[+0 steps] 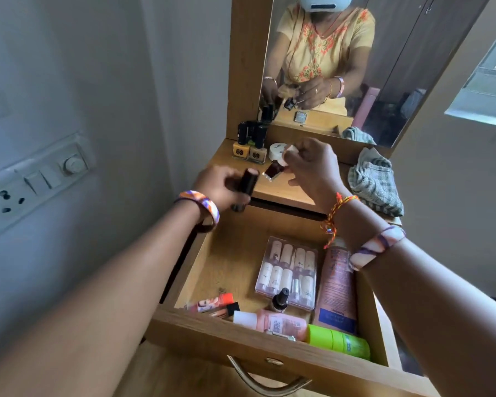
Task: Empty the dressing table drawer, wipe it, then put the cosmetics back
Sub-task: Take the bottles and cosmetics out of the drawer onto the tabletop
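The wooden drawer (pixel 224 265) stands pulled open below me. Inside lie a clear case of small bottles (pixel 287 275), a pink tube (pixel 272 320), a green bottle (pixel 338 340), a tall orange bottle (pixel 337 285), a small dark-capped bottle (pixel 281 299) and an orange-red box (pixel 212 303). My left hand (pixel 221 187) grips a dark cylindrical tube (pixel 245 187) over the drawer's back edge. My right hand (pixel 312 167) pinches a dark red nail polish bottle (pixel 361 169) by its white cap above the dresser top (pixel 284 190). Yellow and beige polish bottles (pixel 248 149) stand at the back left.
A white round jar (pixel 277 150) sits behind my right hand. A striped grey cloth (pixel 375 181) is bunched on the top's right side. The mirror (pixel 384 67) rises behind. A switch panel (pixel 38 181) is on the left wall. The drawer handle (pixel 267 385) faces me.
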The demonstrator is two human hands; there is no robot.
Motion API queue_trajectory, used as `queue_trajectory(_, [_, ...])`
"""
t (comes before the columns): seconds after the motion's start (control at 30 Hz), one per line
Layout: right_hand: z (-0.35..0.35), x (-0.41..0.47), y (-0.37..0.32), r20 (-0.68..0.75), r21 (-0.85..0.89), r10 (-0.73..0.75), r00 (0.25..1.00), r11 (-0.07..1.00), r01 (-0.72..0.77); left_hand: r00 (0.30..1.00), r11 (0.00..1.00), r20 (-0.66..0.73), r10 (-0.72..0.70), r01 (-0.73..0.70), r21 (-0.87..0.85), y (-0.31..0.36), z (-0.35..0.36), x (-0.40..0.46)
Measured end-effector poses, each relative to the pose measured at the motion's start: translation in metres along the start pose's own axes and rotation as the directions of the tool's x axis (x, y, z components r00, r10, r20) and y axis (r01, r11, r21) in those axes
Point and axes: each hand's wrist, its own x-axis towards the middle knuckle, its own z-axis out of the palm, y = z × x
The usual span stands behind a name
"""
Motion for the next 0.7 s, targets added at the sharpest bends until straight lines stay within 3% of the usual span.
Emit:
queue_trajectory(0.1, [0.010,0.013,0.005,-0.010,-0.051,0.014,1.000,0.999,-0.015,0.973,0.989,-0.222,-0.060,0.028,-0.147,0.001,-0.008,0.017])
queue_trajectory(0.17, [0.020,0.018,0.009,0.009,-0.123,0.017,1.000,0.992,-0.015,0.952,0.983,-0.289,-0.100,0.049,-0.178,-0.001,-0.010,0.029])
queue_trajectory(0.33, [0.045,0.026,0.019,0.015,-0.167,-0.017,1.000,0.986,0.020,0.933,0.971,-0.312,-0.178,0.115,-0.211,-0.008,-0.004,0.055])
queue_trajectory(0.53, [0.062,0.030,0.037,0.071,-0.182,0.019,0.997,0.983,-0.006,0.927,0.990,-0.360,-0.106,0.063,-0.128,-0.009,0.001,0.073])
queue_trajectory(0.7, [0.071,0.042,0.041,0.016,-0.092,0.064,0.998,0.994,-0.062,0.911,0.991,-0.409,-0.061,0.009,-0.130,-0.012,0.010,0.081])
